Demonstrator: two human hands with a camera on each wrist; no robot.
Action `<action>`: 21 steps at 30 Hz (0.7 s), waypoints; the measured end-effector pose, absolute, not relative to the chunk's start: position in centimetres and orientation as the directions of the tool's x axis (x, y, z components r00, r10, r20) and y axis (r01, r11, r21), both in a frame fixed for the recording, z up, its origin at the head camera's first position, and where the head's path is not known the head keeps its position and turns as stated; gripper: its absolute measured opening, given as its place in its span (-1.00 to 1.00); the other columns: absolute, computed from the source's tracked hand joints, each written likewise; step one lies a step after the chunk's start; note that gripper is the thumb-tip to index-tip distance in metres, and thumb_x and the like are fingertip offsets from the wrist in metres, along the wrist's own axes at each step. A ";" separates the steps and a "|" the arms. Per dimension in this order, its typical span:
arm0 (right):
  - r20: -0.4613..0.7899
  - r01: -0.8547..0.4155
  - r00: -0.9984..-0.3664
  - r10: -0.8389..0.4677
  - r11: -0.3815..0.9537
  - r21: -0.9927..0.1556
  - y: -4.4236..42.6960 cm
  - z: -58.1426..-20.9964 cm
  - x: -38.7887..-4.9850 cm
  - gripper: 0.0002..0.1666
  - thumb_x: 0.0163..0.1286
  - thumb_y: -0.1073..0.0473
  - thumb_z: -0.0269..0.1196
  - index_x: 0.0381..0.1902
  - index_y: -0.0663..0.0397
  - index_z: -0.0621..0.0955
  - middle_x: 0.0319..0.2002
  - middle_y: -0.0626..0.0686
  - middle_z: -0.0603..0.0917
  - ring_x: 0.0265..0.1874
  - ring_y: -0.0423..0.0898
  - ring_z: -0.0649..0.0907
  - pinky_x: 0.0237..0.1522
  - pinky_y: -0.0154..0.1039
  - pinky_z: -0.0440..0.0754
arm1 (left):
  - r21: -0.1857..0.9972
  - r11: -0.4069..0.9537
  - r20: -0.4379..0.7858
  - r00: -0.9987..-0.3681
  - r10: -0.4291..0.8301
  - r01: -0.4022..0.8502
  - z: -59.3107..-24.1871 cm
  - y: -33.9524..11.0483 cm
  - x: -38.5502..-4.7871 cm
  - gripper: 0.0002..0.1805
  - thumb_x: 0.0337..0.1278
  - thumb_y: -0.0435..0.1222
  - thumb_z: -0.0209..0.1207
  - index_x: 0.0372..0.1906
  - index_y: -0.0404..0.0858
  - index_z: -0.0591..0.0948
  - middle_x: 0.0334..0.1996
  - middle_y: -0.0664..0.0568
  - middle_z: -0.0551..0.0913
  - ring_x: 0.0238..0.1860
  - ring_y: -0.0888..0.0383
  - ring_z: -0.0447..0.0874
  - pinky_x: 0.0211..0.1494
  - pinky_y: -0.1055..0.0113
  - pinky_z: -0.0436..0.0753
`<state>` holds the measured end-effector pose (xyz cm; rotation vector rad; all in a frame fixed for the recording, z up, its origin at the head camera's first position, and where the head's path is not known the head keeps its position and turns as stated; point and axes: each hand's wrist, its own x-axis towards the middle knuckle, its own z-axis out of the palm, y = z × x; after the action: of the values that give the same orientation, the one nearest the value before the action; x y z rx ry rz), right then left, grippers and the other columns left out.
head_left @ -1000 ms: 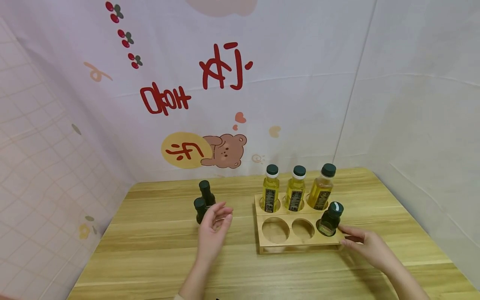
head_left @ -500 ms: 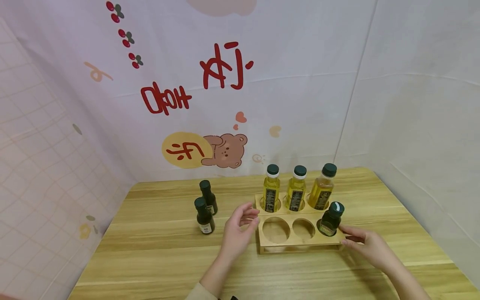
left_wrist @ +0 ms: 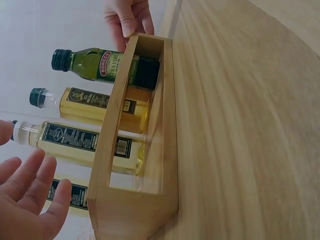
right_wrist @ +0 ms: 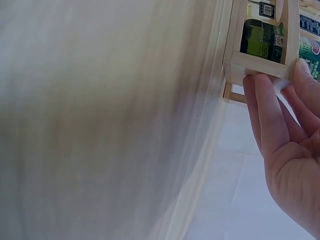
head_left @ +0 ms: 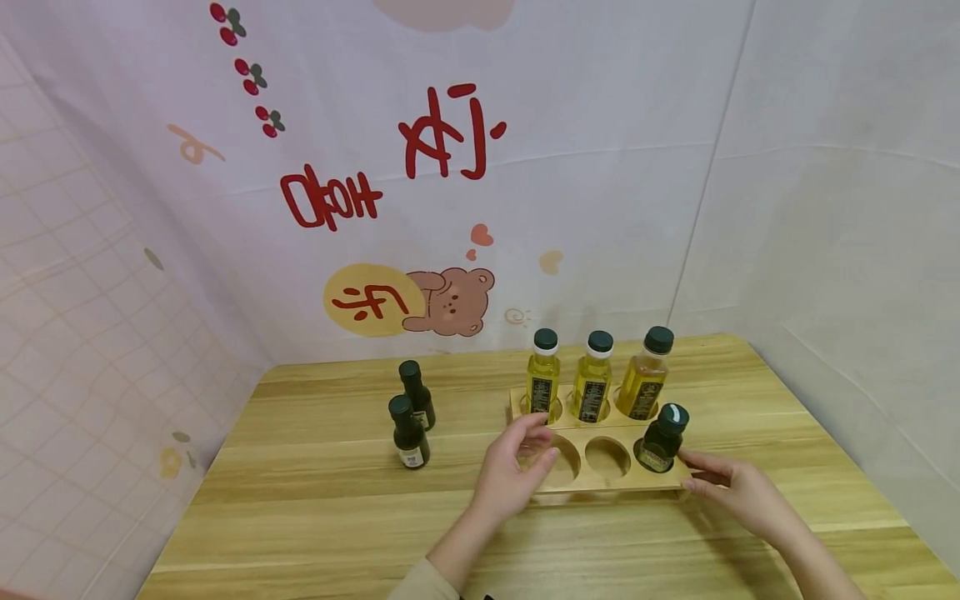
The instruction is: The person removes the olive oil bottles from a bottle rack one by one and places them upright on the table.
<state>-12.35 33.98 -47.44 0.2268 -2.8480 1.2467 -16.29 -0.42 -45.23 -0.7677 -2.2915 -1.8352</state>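
A wooden rack (head_left: 622, 485) has two rows of round holes. Three bottles of yellow oil (head_left: 592, 390) stand in its back row, and a dark green bottle (head_left: 657, 445) sits in the front right hole. My left hand (head_left: 508, 473), fingers loosely bent and holding nothing, is over the front left hole and partly hides it. The front middle hole holds no bottle. With its thumb at the front edge and fingers against the side, my right hand (head_left: 742, 496) holds the rack's right end; the right wrist view shows this hand (right_wrist: 287, 120) at the rack's corner (right_wrist: 260, 65).
Two small dark bottles with dark caps stand upright on the wooden table (head_left: 315, 483) left of the rack, one nearer (head_left: 410, 442) and one behind it (head_left: 417, 393). Printed white cloth (head_left: 600, 208) rises behind the table and along both sides.
My left hand has moved right, away from the two loose dark bottles, to the rack's left part. The right hand and the bottles have stayed in place.
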 end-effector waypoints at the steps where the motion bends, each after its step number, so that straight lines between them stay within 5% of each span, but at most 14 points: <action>1: 0.075 -0.140 -0.989 -0.125 0.659 -0.739 34.0 -47.5 -12.4 -0.45 0.29 0.21 0.38 0.15 0.45 0.57 0.06 0.39 0.63 -0.19 -0.37 0.65 -0.26 -0.35 0.67 | 0.883 0.144 0.386 -0.865 0.319 0.447 -45.3 -0.3 -16.3 -0.54 0.29 -0.29 0.25 0.27 -0.19 0.50 -0.04 -0.09 0.68 0.00 0.08 0.63 0.08 0.10 0.61; 21: 0.009 -0.098 -0.985 -0.173 0.514 -0.852 34.2 -47.8 -12.4 -0.35 0.36 0.27 0.31 0.27 0.60 0.39 0.19 0.56 0.45 -0.17 -0.40 0.65 -0.24 -0.27 0.71 | 0.869 0.129 0.393 -0.826 0.405 0.477 -45.4 3.8 -15.5 -0.54 0.31 -0.29 0.24 0.27 -0.23 0.50 -0.04 0.01 0.70 -0.04 0.21 0.66 0.06 0.25 0.63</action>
<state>-12.41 34.18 -47.77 0.2516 -2.7996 1.5688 -15.48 3.77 -45.45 -0.9053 -2.3137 -1.8216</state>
